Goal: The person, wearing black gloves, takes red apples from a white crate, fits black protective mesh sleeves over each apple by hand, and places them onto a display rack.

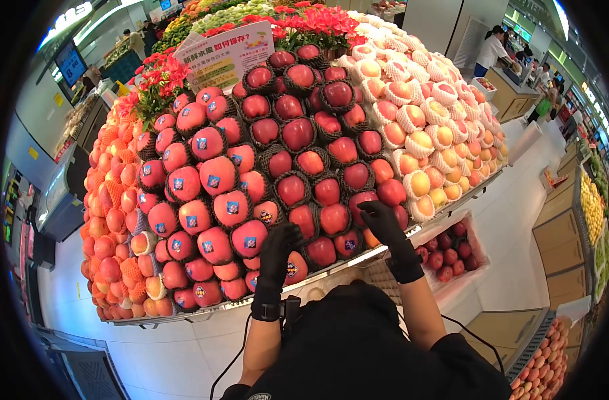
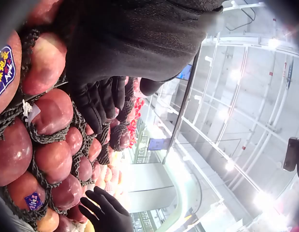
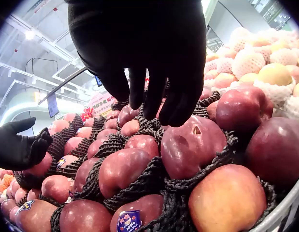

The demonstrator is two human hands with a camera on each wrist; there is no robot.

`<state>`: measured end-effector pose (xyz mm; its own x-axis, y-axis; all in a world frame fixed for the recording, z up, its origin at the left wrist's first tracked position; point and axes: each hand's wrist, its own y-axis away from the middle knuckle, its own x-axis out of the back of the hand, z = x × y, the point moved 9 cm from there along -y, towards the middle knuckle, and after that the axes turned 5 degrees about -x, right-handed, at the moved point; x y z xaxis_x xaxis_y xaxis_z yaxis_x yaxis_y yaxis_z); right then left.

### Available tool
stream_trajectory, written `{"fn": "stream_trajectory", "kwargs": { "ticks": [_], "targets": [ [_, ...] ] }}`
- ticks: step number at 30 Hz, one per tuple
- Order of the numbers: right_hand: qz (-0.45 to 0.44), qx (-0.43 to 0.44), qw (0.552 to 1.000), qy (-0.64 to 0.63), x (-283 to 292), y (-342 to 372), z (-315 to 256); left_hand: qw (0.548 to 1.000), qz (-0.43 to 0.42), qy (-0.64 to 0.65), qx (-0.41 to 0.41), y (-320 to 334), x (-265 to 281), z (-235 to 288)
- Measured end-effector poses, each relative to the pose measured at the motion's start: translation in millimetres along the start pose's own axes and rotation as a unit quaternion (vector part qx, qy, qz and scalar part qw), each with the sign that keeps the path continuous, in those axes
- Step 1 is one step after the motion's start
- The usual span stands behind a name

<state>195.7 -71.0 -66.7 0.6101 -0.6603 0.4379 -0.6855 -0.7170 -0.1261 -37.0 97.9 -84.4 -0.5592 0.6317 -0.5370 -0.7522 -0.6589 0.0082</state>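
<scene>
Both hands wear black gloves and are over a sloped display of red apples. My right hand [image 1: 383, 230] is at the right front part of the display. In the right wrist view its fingers [image 3: 154, 96] point downward, the fingertips right at the top of a dark red apple [image 3: 193, 147] in black foam netting. My left hand [image 1: 278, 257] is over the front middle, near an apple with a sticker [image 1: 294, 267]. Its fingers are loosely bent with nothing held, as the right wrist view shows the left hand [image 3: 19, 145] from the side.
Peach-coloured fruit in white foam nets [image 1: 444, 127] is piled to the right, and more in orange nets [image 1: 111, 213] to the left. A sign [image 1: 228, 53] and red flowers [image 1: 324, 27] stand behind. A lined crate of dark red fruit [image 1: 451, 253] is below the display's right front edge.
</scene>
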Motion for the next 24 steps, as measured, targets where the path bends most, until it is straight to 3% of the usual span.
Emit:
{"fn": "stream_trajectory", "kwargs": {
  "ticks": [14, 17, 24],
  "targets": [
    [-0.005, 0.009, 1.0, -0.002, -7, 3, -12, 1.0, 0.005, 0.0, -0.001, 6, 9, -2],
    [-0.014, -0.022, 0.999, -0.026, -12, 0, -11, 1.0, 0.012, 0.008, 0.008, 5, 11, -1],
    [-0.011, 0.009, 1.0, -0.014, -19, -10, -10, 1.0, 0.008, 0.017, 0.007, 8, 13, 2]
  ]
}}
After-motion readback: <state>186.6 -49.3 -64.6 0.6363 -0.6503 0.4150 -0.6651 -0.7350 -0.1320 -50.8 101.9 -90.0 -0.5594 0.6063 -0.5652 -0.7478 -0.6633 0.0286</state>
